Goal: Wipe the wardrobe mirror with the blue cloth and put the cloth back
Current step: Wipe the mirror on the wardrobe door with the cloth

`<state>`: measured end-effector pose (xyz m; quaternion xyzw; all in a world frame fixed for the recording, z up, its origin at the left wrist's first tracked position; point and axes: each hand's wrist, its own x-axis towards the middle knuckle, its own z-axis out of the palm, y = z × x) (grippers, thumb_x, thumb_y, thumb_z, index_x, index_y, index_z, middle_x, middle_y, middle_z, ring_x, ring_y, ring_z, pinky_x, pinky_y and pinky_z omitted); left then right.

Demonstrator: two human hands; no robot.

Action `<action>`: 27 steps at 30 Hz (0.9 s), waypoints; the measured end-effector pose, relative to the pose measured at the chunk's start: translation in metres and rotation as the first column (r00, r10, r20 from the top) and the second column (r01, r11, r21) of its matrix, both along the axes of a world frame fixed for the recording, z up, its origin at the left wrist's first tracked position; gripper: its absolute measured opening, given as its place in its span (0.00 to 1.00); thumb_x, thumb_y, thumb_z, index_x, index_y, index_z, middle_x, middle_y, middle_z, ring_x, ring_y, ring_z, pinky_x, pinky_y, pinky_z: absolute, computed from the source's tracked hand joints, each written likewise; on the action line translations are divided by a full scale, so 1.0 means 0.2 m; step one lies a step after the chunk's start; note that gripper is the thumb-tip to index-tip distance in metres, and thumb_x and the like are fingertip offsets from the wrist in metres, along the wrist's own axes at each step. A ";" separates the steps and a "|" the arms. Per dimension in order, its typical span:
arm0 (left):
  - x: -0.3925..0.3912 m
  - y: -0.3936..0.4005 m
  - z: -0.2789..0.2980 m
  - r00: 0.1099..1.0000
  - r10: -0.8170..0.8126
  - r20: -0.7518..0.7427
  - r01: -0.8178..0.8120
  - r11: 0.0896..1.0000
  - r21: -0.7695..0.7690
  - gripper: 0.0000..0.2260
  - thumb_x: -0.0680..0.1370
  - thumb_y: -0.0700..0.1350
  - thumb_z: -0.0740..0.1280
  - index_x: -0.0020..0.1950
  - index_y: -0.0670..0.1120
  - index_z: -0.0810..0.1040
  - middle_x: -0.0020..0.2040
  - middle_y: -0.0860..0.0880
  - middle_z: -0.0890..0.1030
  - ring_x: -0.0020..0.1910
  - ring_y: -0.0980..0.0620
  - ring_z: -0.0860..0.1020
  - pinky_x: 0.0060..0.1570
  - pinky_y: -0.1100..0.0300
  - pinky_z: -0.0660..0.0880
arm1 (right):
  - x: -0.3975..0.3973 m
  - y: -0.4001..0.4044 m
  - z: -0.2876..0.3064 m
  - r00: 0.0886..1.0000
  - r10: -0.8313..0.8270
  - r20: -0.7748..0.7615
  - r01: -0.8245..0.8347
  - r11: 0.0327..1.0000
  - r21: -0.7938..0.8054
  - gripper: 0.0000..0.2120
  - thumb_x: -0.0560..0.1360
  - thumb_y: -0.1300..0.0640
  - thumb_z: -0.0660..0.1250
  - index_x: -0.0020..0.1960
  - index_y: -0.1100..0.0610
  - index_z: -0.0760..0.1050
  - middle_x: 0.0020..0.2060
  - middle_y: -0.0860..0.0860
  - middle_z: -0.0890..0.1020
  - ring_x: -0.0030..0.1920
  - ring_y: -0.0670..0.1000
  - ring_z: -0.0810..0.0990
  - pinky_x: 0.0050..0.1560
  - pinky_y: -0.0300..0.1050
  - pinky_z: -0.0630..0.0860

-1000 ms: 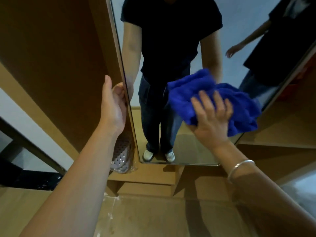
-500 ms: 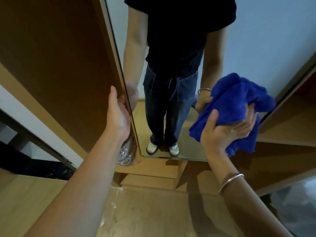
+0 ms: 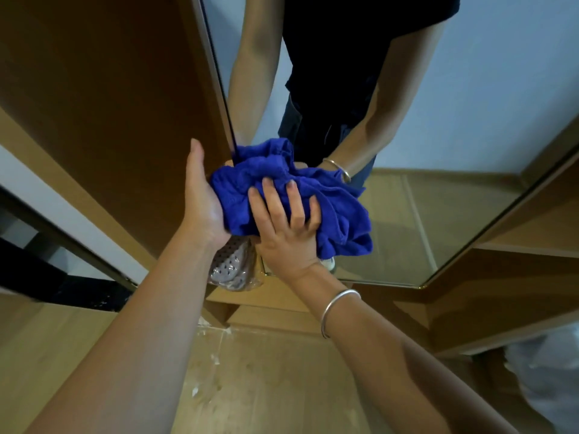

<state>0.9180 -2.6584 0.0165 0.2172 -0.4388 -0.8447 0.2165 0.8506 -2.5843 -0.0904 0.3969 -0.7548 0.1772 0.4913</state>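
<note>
Cloth (image 3: 329,208) sits bunched between your two hands, low on the mirror (image 3: 470,120) near its left edge. Your right hand (image 3: 282,233) lies on top of it with the fingers spread and slightly bent, pressing the blue folds flat against the glass; the fabric spills out past your fingertips to the right and below your palm. Your left hand (image 3: 200,202) is at the mirror's left edge, thumb pointing up along the wooden door panel (image 3: 109,104), and the cloth's left side touches your palm; whether your fingers curl round the edge behind the cloth you cannot tell, as they are hidden. The cloth is soft and plush, deep blue, crumpled into thick rounded folds. The mirror is smooth and flat with a thin dark frame, and it shows your arms, a dark shirt and the cloth's own reflection. A plain silver bangle (image 3: 335,308) circles your right wrist. Just below your hands, a pale perforated object wrapped in clear plastic (image 3: 232,270) rests against the wardrobe's base. The wardrobe is matt brown wood, and the floor (image 3: 266,386) is light wood-grain with white specks.
</note>
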 end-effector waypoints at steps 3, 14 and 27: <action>0.00 0.00 -0.03 0.992 0.109 0.068 -0.102 0.990 -0.094 0.28 0.76 0.66 0.51 0.56 0.45 0.77 0.55 0.45 0.82 0.55 0.46 0.80 0.56 0.49 0.74 | -0.08 0.14 -0.03 0.995 0.047 -0.085 -0.036 0.990 0.133 0.27 0.72 0.49 0.65 0.68 0.52 0.62 0.67 0.50 0.64 0.66 0.56 0.63 0.68 0.57 0.51; -0.08 -0.02 -0.14 0.980 0.146 0.138 -0.111 0.967 -0.230 0.22 0.83 0.49 0.48 0.76 0.43 0.57 0.76 0.43 0.59 0.75 0.49 0.56 0.74 0.50 0.51 | -0.54 0.98 -0.26 0.987 -0.156 -0.049 0.159 0.985 0.069 0.24 0.76 0.51 0.61 0.68 0.58 0.57 0.62 0.60 0.65 0.62 0.65 0.63 0.63 0.63 0.59; -0.07 0.01 -0.30 0.991 0.101 0.089 -0.092 0.991 -0.101 0.14 0.82 0.48 0.52 0.55 0.47 0.76 0.44 0.53 0.85 0.43 0.59 0.83 0.37 0.66 0.77 | -0.24 0.51 -0.31 0.758 0.120 0.641 0.376 0.723 -0.579 0.30 0.77 0.43 0.58 0.69 0.46 0.43 0.69 0.66 0.58 0.70 0.66 0.58 0.68 0.68 0.55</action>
